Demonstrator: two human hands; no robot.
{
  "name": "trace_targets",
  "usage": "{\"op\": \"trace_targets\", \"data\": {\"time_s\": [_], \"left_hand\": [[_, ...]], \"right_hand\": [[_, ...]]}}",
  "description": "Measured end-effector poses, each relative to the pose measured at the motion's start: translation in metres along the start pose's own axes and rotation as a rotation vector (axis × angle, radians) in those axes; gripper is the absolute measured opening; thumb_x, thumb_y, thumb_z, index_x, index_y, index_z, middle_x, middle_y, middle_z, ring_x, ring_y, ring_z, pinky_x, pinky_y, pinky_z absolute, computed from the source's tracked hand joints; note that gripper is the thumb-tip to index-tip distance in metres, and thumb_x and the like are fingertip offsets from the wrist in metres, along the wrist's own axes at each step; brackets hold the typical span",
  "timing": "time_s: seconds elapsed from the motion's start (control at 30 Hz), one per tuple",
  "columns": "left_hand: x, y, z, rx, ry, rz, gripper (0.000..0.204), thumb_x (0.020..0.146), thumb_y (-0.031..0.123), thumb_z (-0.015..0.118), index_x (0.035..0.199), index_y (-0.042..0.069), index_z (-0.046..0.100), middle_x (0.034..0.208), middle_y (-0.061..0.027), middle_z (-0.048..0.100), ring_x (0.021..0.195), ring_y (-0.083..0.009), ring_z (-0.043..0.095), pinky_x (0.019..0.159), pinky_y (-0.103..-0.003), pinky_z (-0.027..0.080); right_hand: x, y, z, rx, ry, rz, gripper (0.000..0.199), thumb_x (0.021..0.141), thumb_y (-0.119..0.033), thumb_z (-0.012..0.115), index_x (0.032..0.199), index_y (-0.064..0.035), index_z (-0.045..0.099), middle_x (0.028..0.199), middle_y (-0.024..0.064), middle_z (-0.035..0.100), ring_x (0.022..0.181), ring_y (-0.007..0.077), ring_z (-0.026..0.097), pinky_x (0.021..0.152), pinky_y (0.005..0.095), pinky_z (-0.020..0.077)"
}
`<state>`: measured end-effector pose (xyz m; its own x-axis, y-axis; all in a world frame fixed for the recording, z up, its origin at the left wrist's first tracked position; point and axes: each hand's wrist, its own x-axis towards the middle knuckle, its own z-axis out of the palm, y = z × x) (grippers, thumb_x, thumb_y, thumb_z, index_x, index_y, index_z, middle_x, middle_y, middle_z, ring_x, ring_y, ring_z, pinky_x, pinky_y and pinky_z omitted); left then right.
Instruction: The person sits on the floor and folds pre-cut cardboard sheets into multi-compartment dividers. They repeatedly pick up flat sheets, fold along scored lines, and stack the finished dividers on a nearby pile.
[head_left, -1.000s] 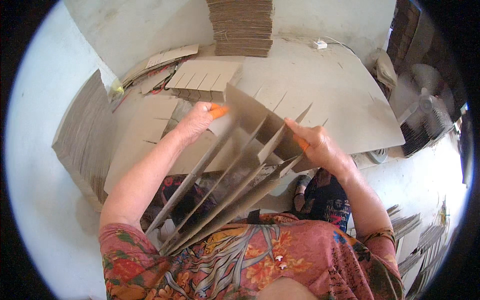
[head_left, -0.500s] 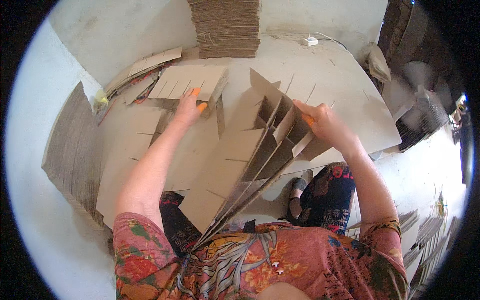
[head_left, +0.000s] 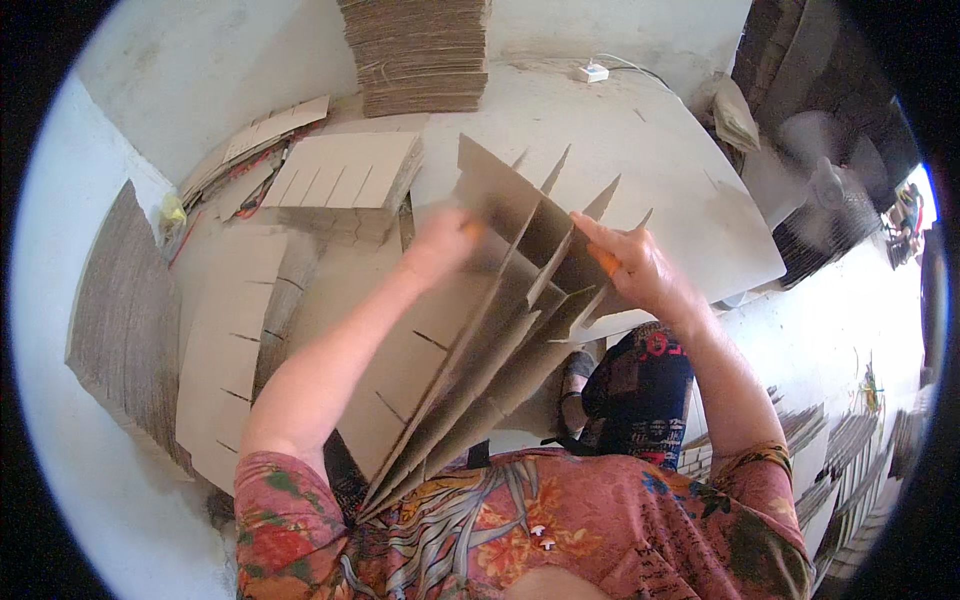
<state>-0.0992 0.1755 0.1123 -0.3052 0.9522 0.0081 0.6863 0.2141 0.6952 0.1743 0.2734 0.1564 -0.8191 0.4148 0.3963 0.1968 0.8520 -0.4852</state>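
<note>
Slotted cardboard strips (head_left: 478, 365) fan out from my front, with shorter cardboard pieces (head_left: 513, 188) crossing them as a partly interlocked divider. My right hand (head_left: 640, 262) is closed on the divider's right side, index finger stretched along its upper edge. Orange coverings show on my fingers. My left hand (head_left: 447, 243) is at the divider's left edge, its fingers smeared by motion; I cannot make out what they hold. Left of it lies a stack of short slotted cardboard pieces (head_left: 345, 172). Longer slotted strips (head_left: 232, 335) lie stacked nearer my left arm.
A tall cardboard stack (head_left: 415, 55) stands at the back of the pale table (head_left: 690, 210). More cardboard (head_left: 125, 330) leans at the left wall. A white power socket (head_left: 592, 72) with a cable lies at the back. A fan (head_left: 825, 185) stands at the right, with cardboard bundles (head_left: 840, 470) below.
My left hand has moved right, from the stack of short pieces to the divider's left edge. My right hand still grips the divider, whose strips have shifted. The whole view has moved slightly.
</note>
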Motion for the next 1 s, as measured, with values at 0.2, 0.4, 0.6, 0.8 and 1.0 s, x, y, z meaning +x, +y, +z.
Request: {"op": "trace_targets", "data": {"time_s": [0.2,0.4,0.6,0.8,1.0], "left_hand": [[-0.009,0.001,-0.045,-0.603,-0.180,-0.223,0.036,0.093,0.033,0.057,0.114,0.004,0.063,0.102,-0.0063,0.065,0.094,-0.0162,0.060,0.080,-0.036,0.053],[0.001,-0.010,-0.041,-0.753,-0.141,-0.247,0.043,0.093,0.036,0.061,0.122,0.004,0.059,0.103,-0.0067,0.065,0.095,-0.0165,0.060,0.082,-0.032,0.052],[0.035,-0.053,0.011,-0.963,0.075,-0.232,0.044,0.091,0.022,0.065,0.127,0.001,0.054,0.104,-0.0069,0.065,0.092,-0.0169,0.062,0.081,-0.029,0.051],[0.030,-0.072,0.021,-0.696,-0.009,-0.163,0.035,0.089,0.010,0.065,0.121,-0.001,0.056,0.097,-0.0057,0.065,0.079,-0.0153,0.062,0.070,-0.030,0.051],[0.002,-0.092,0.018,-0.230,0.226,-0.178,0.035,0.086,0.010,0.068,0.117,-0.002,0.058,0.094,-0.0103,0.063,0.076,-0.0174,0.060,0.070,-0.030,0.050]], "right_hand": [[-0.005,0.003,-0.006,0.029,0.019,-0.067,0.046,0.082,0.000,0.057,0.128,-0.0061,0.056,0.081,0.0248,0.063,0.072,0.0405,0.064,0.065,0.0437,0.0507],[-0.006,0.002,-0.010,-0.043,-0.062,0.012,0.040,0.091,-0.003,0.056,0.131,-0.0085,0.055,0.080,0.0231,0.064,0.067,0.0351,0.065,0.063,0.0389,0.0502],[-0.006,0.002,-0.004,0.000,-0.053,-0.043,0.041,0.092,-0.004,0.056,0.132,-0.0097,0.054,0.079,0.0226,0.064,0.066,0.0337,0.065,0.061,0.0390,0.0500],[-0.009,0.000,-0.005,0.006,-0.014,0.020,0.042,0.089,-0.003,0.056,0.131,-0.0074,0.055,0.079,0.0243,0.063,0.068,0.0366,0.064,0.063,0.0405,0.0501],[0.012,-0.002,-0.007,-0.035,-0.062,-0.015,0.044,0.085,-0.003,0.057,0.129,-0.0070,0.056,0.082,0.0267,0.062,0.073,0.0402,0.064,0.067,0.0448,0.0507]]}}
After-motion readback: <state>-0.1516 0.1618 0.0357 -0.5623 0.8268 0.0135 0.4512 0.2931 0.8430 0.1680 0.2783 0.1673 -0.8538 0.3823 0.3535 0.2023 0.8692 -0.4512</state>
